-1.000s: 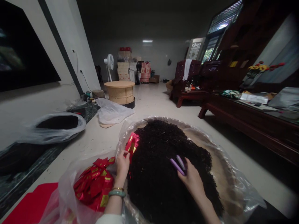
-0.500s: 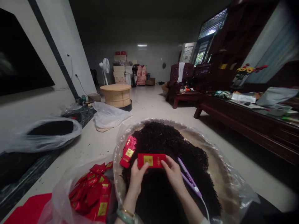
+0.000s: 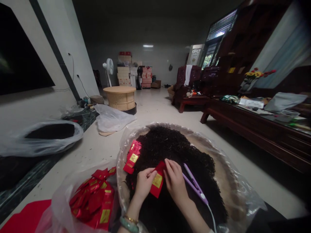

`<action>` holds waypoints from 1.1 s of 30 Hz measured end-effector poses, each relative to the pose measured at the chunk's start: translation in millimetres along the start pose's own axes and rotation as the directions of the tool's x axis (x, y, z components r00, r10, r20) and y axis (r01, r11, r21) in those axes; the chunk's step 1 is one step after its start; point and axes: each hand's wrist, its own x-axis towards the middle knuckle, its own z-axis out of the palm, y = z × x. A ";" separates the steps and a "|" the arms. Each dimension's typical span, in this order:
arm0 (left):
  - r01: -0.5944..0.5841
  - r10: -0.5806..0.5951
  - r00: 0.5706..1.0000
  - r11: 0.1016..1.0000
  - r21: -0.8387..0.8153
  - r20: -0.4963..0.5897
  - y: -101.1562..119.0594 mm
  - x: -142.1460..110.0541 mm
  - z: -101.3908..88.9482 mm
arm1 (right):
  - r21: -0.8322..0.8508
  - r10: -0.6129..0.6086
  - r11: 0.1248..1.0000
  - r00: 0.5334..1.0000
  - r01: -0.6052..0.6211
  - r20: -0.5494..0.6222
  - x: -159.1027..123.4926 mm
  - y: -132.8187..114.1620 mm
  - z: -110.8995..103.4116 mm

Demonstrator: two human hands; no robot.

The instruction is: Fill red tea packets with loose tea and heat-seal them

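My left hand (image 3: 143, 183) and my right hand (image 3: 174, 181) both pinch one small red packet with a gold label (image 3: 157, 182), held tilted over a heap of dark dried leaves (image 3: 175, 145). The heap fills a round tray lined with clear plastic (image 3: 228, 174). A purple sealing tool with a white cord (image 3: 193, 183) lies on the leaves just right of my right hand. A short stack of red packets (image 3: 131, 157) rests on the heap's left edge.
A clear bag of red packets (image 3: 93, 200) lies at lower left beside red sheets (image 3: 21, 216). Another plastic-lined tray of dark leaves (image 3: 46, 134) sits far left. A loose plastic bag (image 3: 111, 118), a round wooden tub (image 3: 121, 97) and a dark wooden table (image 3: 255, 126) stand around.
A second ago my left hand was at the packet stack and my right held the purple tool. The tool now lies on the leaves; both hands hold one packet, turned from level to tilted.
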 end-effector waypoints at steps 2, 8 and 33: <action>0.016 -0.016 1.000 1.000 -0.027 0.000 -2.0 -0.4 1.3 | -0.019 -0.058 0.998 0.998 0.058 0.003 -1.9 0.7 0.8; 0.010 -0.010 1.000 0.999 -0.033 -0.016 2.0 -2.5 2.0 | -0.104 0.024 0.994 0.996 -0.033 -0.082 4.8 -1.1 -4.8; -0.047 0.044 0.999 0.993 0.112 0.029 5.4 0.4 0.7 | -0.032 -0.030 0.999 0.987 0.035 0.156 6.6 -11.9 -21.0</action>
